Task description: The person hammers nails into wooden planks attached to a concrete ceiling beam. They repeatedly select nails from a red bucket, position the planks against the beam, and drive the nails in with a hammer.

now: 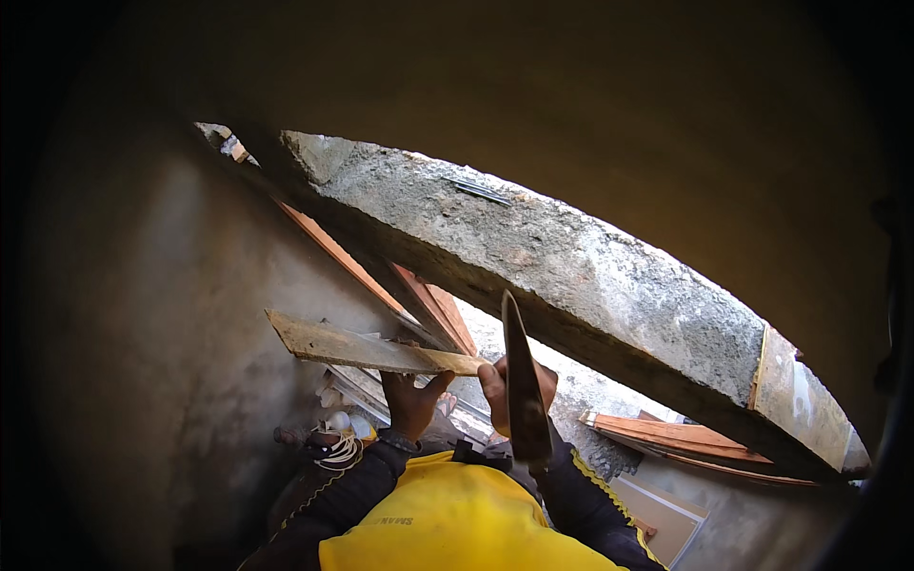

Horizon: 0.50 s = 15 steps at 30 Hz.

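Observation:
My left hand point(412, 403) grips a narrow, weathered wooden board point(335, 346) from below, its thumb along the near edge and its fingers partly hidden behind. The board lies crosswise in front of me, with a slanted cut at its left end. Its right end reaches the fingers of my right hand point(539, 389). A dark, broad-bladed tool point(525, 407) stands before the right hand, which appears closed around it; its handle is hidden. The blade's narrow end comes close to the lower edge of a rough concrete ledge point(543, 250).
Several thin metal pieces point(480, 191) lie on the ledge, and a wooden board point(796, 400) is set against its right end. Reddish timber point(435, 307) leans below, with more timber point(678, 432) at right. White cable point(343, 450) and a flat brown panel point(664, 514) are lower down.

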{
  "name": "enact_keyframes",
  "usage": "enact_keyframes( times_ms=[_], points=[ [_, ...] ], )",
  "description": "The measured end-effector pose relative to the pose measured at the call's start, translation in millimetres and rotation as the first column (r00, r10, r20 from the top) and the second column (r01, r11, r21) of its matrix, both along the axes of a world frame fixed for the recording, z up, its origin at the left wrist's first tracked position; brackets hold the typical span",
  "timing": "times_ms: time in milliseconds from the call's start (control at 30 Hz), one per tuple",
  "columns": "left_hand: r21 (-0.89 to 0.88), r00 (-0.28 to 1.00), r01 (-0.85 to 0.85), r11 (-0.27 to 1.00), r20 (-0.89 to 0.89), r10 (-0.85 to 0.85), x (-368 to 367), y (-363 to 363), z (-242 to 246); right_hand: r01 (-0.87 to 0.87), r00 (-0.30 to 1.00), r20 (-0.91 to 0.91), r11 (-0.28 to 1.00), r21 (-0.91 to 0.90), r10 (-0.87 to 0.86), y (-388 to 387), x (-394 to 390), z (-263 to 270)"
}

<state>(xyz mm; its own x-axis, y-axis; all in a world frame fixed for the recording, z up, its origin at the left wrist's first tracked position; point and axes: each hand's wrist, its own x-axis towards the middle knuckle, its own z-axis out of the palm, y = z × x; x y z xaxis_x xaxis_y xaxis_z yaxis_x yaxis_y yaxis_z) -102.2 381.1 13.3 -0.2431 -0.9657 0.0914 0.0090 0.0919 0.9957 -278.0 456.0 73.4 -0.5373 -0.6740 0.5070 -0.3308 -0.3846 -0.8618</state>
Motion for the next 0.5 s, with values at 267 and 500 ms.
enact_keyframes(
  times_ms=[267, 500],
  points=[
    [-0.058, 0.996, 0.085, 0.995, -0.031, -0.087, 15, -11, -28, -0.084, 0.978, -0.15, 0.934, 0.347, 0.143, -9, 7, 8],
    [-0.04, 0.999, 0.039, 0.998, 0.003, -0.039, 23, -19, -13, 0.017, 0.987, -0.16, 0.995, 0.095, -0.002, -19, 14, 18]
  ],
)
